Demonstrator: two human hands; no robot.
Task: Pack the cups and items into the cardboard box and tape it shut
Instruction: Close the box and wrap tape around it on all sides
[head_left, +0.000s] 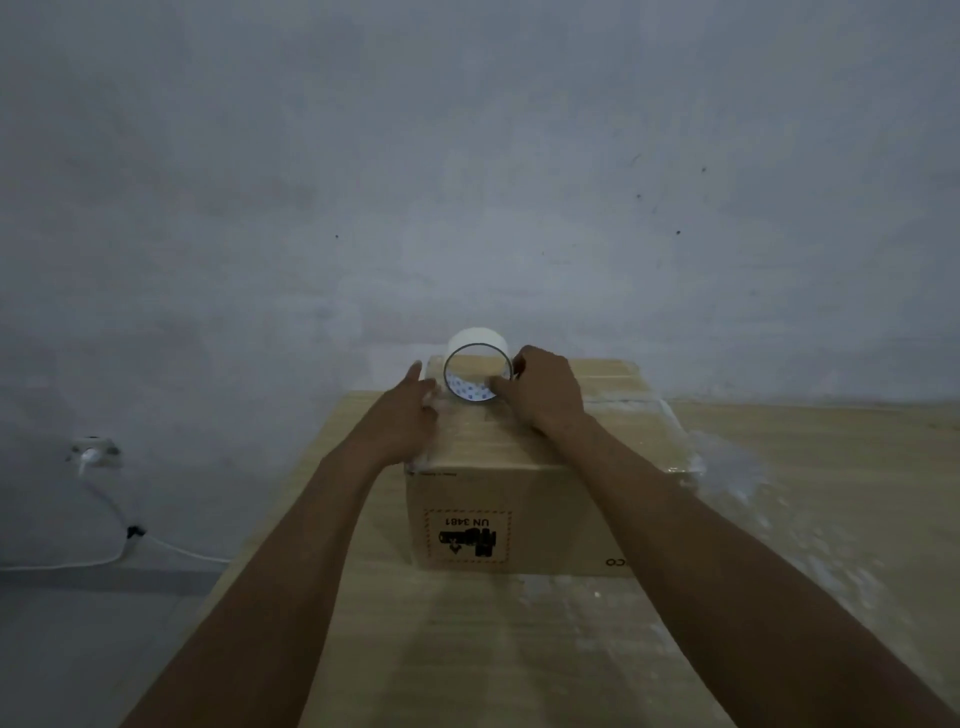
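Head camera looked down at a closed cardboard box (519, 499) standing on a wooden table (467, 649), toward its far side. I saw the right hand (545, 395) gripping a roll of tape (477, 371) held upright at the far edge of the box top, thumb hooked inside the core and fingers curled over the rim. The left hand (405, 415) lay just left of the roll, fingers straight, pressing on the lid where a clear strip seemed to run toward me. My worry was that if the left hand lifted too soon, the strip could peel up, wrinkle or stick to itself. Pulled crooked, it could miss the seam. The cups were hidden, presumably inside.
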